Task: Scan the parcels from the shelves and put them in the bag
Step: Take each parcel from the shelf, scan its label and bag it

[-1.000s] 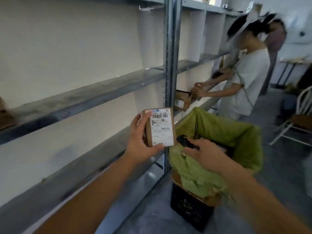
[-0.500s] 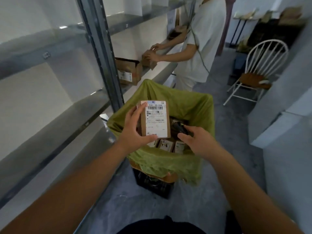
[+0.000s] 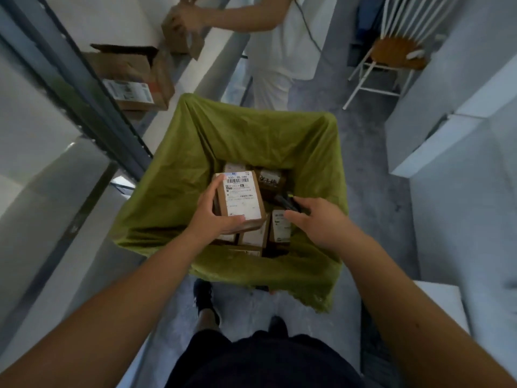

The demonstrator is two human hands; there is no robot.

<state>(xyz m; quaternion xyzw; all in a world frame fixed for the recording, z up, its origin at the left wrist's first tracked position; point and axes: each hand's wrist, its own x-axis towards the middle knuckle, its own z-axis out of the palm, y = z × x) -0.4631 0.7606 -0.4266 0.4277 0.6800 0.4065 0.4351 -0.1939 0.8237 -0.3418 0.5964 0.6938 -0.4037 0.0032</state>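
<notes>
Left hand (image 3: 215, 217): I am seeing it gripping a small cardboard parcel (image 3: 240, 198), thumb lying along the near edge and the fingers wrapping the left side.
Parcel in hand: it is hanging over the open mouth of the bag (image 3: 251, 135), label side facing up, with a barcode and printed numbers showing at the top of the white label.
Right hand (image 3: 319, 222): it is curling around a black scanner (image 3: 286, 203); the fingers are closing on the handle, and the scanner's head is poking out toward the parcel, just beside it.
Bag: I am looking straight down into a green bag, its cloth folding outward over the rim on all four sides.
Bag contents: several other labelled parcels (image 3: 279, 228) are lying inside, below the held one, packed close together; I cannot tell how many.
Shelving: a grey metal shelf upright (image 3: 84, 88) is running diagonally at the left, touching or nearly touching the bag's left corner.
Shelf items: an opened brown box (image 3: 134, 79) with a shipping label is sitting on the shelf behind the upright.
Other person (image 3: 279, 46): someone in pale clothes is standing beyond the bag, handling another carton (image 3: 179, 37) at the shelf.
Background: a white chair (image 3: 391, 51) with a wooden seat is standing at the upper right on the grey floor.
My own legs: dark shorts and dark shoes are showing beneath the arms.
</notes>
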